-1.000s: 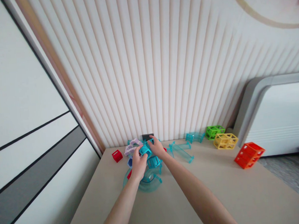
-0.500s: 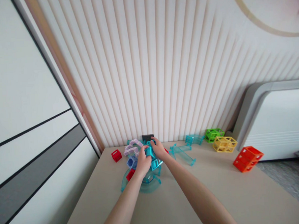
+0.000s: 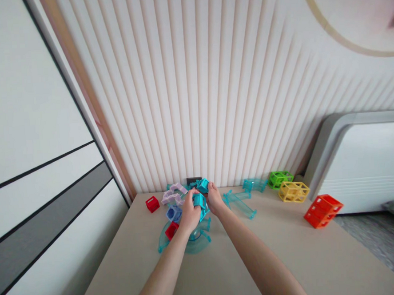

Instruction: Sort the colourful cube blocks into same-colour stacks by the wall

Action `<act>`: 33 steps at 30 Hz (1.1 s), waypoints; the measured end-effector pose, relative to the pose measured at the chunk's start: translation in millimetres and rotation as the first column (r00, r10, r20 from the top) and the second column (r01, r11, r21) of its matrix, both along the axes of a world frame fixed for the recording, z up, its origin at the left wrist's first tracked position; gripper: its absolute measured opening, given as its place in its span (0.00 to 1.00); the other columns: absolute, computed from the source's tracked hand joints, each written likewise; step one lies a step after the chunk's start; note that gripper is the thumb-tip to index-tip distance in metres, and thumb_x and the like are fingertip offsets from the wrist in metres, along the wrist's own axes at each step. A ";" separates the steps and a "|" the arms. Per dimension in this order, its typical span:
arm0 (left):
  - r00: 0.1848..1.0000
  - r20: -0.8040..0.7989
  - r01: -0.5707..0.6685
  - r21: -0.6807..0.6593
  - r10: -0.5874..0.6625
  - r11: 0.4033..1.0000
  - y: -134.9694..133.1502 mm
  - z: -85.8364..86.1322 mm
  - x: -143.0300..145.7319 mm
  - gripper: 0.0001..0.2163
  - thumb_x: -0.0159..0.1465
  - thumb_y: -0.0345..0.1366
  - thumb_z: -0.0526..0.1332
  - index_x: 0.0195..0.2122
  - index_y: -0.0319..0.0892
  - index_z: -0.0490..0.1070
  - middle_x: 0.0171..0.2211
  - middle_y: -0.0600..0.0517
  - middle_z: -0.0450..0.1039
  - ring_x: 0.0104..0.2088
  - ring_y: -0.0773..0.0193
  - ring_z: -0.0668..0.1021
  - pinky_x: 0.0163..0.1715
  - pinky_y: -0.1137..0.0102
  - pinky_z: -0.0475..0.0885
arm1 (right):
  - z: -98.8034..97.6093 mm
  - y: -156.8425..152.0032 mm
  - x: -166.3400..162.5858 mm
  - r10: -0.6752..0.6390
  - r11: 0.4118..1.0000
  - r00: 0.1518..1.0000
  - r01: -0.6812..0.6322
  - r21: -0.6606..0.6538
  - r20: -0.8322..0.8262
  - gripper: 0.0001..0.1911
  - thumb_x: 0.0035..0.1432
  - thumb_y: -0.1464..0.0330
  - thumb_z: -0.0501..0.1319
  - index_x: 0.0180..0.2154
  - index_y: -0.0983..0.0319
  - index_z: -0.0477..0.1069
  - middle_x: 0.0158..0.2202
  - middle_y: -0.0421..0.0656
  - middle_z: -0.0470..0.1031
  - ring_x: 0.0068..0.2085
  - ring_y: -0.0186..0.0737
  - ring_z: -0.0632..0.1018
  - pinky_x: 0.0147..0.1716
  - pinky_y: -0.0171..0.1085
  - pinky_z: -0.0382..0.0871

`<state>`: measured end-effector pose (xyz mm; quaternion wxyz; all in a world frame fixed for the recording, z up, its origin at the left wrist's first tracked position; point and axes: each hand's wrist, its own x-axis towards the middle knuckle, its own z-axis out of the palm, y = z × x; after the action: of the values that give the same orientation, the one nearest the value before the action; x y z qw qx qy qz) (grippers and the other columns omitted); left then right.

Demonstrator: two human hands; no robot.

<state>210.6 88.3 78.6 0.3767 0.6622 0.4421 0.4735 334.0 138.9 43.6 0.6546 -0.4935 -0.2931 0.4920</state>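
A teal block (image 3: 199,201) sits above the far middle of the bench (image 3: 290,257), near the wall. The left hand (image 3: 190,213) has its fingers curled around it. Just above, touching it, is an upper block (image 3: 203,185), pinched by the right hand (image 3: 215,199). Under the hands lies a clear curved track (image 3: 196,242), with a blue cube (image 3: 173,213) and red cube (image 3: 153,204) to the left. A tube (image 3: 241,203) lies to the right. Well apart on the right stand green (image 3: 279,178), yellow (image 3: 293,191) and orange cages (image 3: 323,210).

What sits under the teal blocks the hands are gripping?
A clear teal curved track lies on the table below the teal blocks held by the left hand and right hand. The hands cover its middle and any join to the blocks.
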 end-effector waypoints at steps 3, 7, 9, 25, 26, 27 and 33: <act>1.000 -0.014 0.026 -0.023 -0.026 0.999 1.5 -1.1 1.3 0.18 0.54 0.19 0.53 0.41 0.46 0.67 0.36 0.54 0.74 0.40 0.61 0.77 0.46 0.67 0.71 | -0.3 -2.3 3.2 0.010 1.000 0.996 -0.011 -0.013 -0.092 0.13 0.65 0.55 0.53 0.39 0.57 0.67 0.29 0.39 0.79 0.29 0.42 0.82 0.29 0.38 0.77; 0.999 -0.020 0.038 -0.050 -0.039 0.998 6.9 -1.7 2.0 0.19 0.51 0.18 0.54 0.39 0.45 0.68 0.32 0.56 0.73 0.36 0.63 0.76 0.41 0.69 0.71 | 1.3 -2.4 6.2 0.043 0.997 0.985 -0.053 -0.055 -0.168 0.12 0.62 0.57 0.56 0.32 0.58 0.68 0.21 0.38 0.76 0.23 0.43 0.80 0.25 0.40 0.76; 0.999 -0.009 0.043 -0.061 -0.043 0.997 10.4 -0.6 2.2 0.19 0.50 0.17 0.54 0.39 0.45 0.69 0.31 0.56 0.73 0.35 0.62 0.77 0.42 0.68 0.72 | 4.1 -3.2 6.7 0.047 0.996 0.981 -0.060 -0.060 -0.190 0.13 0.61 0.57 0.57 0.30 0.58 0.68 0.19 0.39 0.75 0.22 0.44 0.79 0.24 0.40 0.76; 0.892 0.450 0.039 0.019 -0.043 0.999 -21.4 42.8 17.8 0.17 0.62 0.35 0.64 0.52 0.44 0.69 0.43 0.47 0.80 0.44 0.58 0.82 0.46 0.64 0.76 | 82.1 -85.6 4.3 -0.038 0.921 0.990 0.088 0.380 -0.137 0.20 0.61 0.50 0.63 0.48 0.55 0.70 0.41 0.41 0.81 0.41 0.45 0.83 0.42 0.43 0.77; 0.898 0.438 0.032 0.026 -0.040 0.999 -24.5 47.2 17.6 0.16 0.62 0.35 0.64 0.51 0.44 0.70 0.43 0.47 0.80 0.43 0.57 0.82 0.44 0.64 0.76 | 84.8 -89.9 4.5 -0.052 0.915 0.993 0.090 0.393 -0.107 0.20 0.62 0.51 0.62 0.49 0.55 0.70 0.42 0.41 0.81 0.42 0.44 0.82 0.44 0.42 0.77; 0.910 0.412 0.024 0.042 -0.039 0.999 -27.2 51.0 16.4 0.15 0.61 0.34 0.64 0.50 0.44 0.70 0.43 0.47 0.81 0.43 0.57 0.83 0.43 0.65 0.77 | 86.8 -93.6 5.0 -0.072 0.912 0.994 0.097 0.398 -0.077 0.20 0.63 0.51 0.62 0.50 0.55 0.70 0.44 0.42 0.81 0.44 0.44 0.82 0.45 0.42 0.76; 0.994 0.056 -0.108 0.484 0.093 0.868 -30.9 62.4 -2.1 0.12 0.63 0.30 0.63 0.48 0.45 0.72 0.42 0.48 0.82 0.42 0.57 0.83 0.43 0.66 0.78 | 95.0 -107.4 11.4 -0.152 0.917 0.983 0.103 0.385 0.100 0.22 0.63 0.50 0.61 0.51 0.57 0.71 0.42 0.42 0.80 0.40 0.41 0.79 0.40 0.38 0.75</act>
<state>208.5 57.4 141.0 0.1799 0.7043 0.3369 0.5984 345.4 31.5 138.6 0.7479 -0.4067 -0.3910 0.3497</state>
